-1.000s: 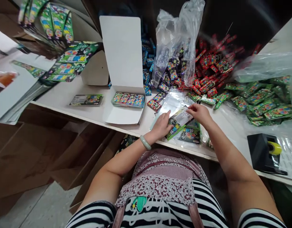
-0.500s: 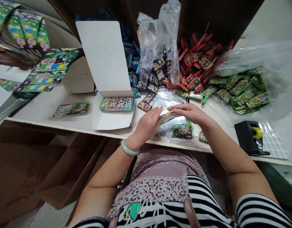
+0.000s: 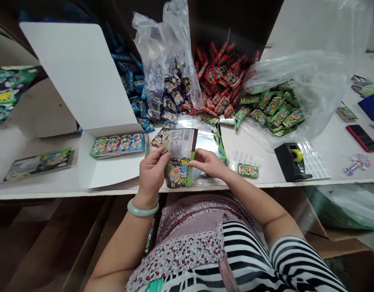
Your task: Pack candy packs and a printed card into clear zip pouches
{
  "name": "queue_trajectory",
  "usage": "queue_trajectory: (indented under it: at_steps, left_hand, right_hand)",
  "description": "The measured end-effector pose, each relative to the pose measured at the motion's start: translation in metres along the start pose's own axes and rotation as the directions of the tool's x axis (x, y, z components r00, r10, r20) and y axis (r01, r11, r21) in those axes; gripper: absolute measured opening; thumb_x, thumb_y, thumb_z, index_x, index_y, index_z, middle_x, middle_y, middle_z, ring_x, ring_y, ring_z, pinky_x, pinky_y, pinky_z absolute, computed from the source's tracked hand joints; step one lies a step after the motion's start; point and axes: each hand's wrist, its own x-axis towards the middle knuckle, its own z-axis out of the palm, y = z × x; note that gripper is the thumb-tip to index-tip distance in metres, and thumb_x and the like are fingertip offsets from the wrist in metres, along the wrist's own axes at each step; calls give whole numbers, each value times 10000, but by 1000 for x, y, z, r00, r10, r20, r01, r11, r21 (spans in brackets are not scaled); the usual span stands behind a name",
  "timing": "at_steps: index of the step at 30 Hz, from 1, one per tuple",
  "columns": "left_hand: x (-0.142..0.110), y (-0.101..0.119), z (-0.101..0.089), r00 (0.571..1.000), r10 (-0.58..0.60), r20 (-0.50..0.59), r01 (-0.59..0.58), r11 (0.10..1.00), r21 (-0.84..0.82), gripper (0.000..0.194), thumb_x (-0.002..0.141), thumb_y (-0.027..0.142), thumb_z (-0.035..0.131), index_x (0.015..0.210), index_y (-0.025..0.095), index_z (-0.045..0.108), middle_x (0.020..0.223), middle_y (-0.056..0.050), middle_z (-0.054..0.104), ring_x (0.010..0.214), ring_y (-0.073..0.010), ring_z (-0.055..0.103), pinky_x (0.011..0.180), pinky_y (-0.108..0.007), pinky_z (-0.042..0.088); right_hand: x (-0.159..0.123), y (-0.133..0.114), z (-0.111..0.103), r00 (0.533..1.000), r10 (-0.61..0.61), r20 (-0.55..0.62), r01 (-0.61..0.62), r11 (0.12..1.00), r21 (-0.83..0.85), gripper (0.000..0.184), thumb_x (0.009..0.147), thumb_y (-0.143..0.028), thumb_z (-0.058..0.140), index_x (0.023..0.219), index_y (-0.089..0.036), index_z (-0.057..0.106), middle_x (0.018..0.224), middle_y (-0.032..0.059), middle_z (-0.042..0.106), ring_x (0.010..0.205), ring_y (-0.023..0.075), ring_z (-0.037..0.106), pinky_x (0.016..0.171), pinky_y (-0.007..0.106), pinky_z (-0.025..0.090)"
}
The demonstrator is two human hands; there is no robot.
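My left hand grips the left edge of a green printed candy packet, holding it upright above the white table. A pale jade bangle circles that wrist. My right hand pinches the packet's right side. The packet's upper part shows a pale panel of small print. Behind the hands lies a stack of clear, silvery plastic bags, partly hidden by the packet. A small green packet lies to the right of my right hand.
An open white cardboard box holds a row of small packets. Heaps of red, green, blue and purple packets lie behind. A black tape dispenser and red-cased phone stand right.
The packet has risen from low over the table to upright between my hands. The whole scene has shifted left in view, bringing the phone and other items at the right into sight.
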Motion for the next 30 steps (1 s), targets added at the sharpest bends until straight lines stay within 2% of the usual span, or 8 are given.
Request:
queue_trajectory:
  at_steps: [3,6,12,18,20,23,27,30]
  left_hand:
    - [0,-3,-2,982,-148,116,167,969,-182,460,676,473,848,1030,195,751,1020,-60,778,920,-195,728,817,-292,611]
    - [-13,-7,-10,933,-253,255,284,954,-94,513,651,430,878,1078,185,732,984,-67,778,845,-191,732,714,-269,614]
    - [-34,-23,-19,800,-386,460,484,867,-116,502,698,453,853,1097,181,719,952,-87,780,805,-220,747,690,-313,631]
    - [-20,-28,4,965,-122,232,177,956,-234,586,814,327,782,1356,260,572,1018,-33,733,907,-129,710,767,-200,593]
    - [-27,-28,16,961,-76,266,140,962,-233,654,839,291,762,1436,284,494,1021,-30,721,932,-127,704,784,-202,589]
    - [-42,-28,28,920,-62,388,161,961,-226,667,872,295,733,1473,305,444,1129,-54,707,1035,-157,691,852,-252,593]
    - [-49,-27,26,877,-29,480,160,959,-234,647,897,328,707,1477,311,419,1146,-57,702,1079,-172,679,913,-295,577]
    - [-45,-26,19,838,-73,540,190,968,-165,578,881,352,720,1399,285,473,1027,-35,715,932,-151,693,814,-270,572]
  right_hand:
    - [3,1,0,995,47,-91,-40,996,74,245,785,-367,740,859,-217,561,855,3,645,826,153,620,811,332,526]
    - [6,-1,-7,983,67,-171,-42,989,145,260,756,-345,758,861,-222,555,856,-10,634,846,145,611,817,311,510]
    - [-7,18,-12,988,129,-90,-110,975,193,363,706,-410,787,818,-230,493,722,-61,562,663,112,561,641,274,488]
    - [-33,18,-17,979,184,86,-194,972,132,448,671,-444,825,897,-237,498,747,-56,602,662,125,603,631,289,532]
    - [-41,9,-23,989,117,-88,-104,984,142,530,693,-396,817,1088,-258,491,888,-25,656,751,140,652,720,317,562]
    - [-49,0,-31,945,10,-327,15,997,73,650,738,-346,785,1274,-300,419,994,1,666,800,154,676,788,350,570]
    - [-54,7,-34,931,-2,-365,-1,1000,-7,600,768,-388,754,1289,-313,466,1005,9,651,757,150,657,723,347,565]
    - [-54,17,-33,950,7,-312,-37,995,-91,423,806,-418,710,1181,-281,569,925,-3,634,679,121,592,641,311,526]
